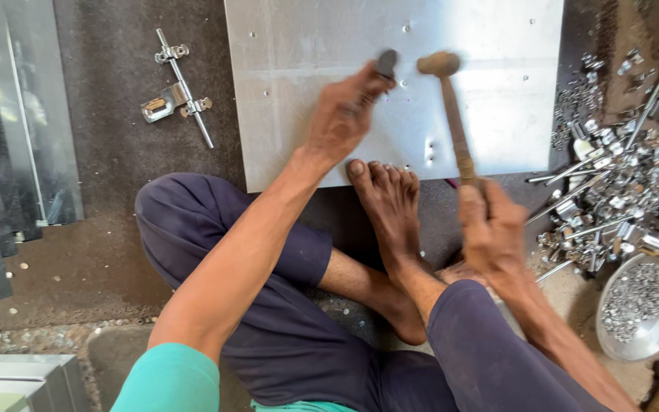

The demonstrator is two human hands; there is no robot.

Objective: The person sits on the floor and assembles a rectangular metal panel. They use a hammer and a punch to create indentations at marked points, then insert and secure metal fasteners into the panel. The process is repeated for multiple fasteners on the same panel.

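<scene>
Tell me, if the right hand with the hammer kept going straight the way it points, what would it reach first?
The right hand points up the picture along the hammer. Going on, it would probably first meet the near edge of the metal sheet lying on the floor, though height above it is hard to judge.

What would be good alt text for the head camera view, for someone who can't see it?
A person seated on the floor holds a dark punch tool in the left hand against a flat grey metal sheet, while the right hand grips a wooden-handled hammer raised beside it. A bare foot rests on the sheet's edge; a heap of silver hardware lies alongside.
</scene>
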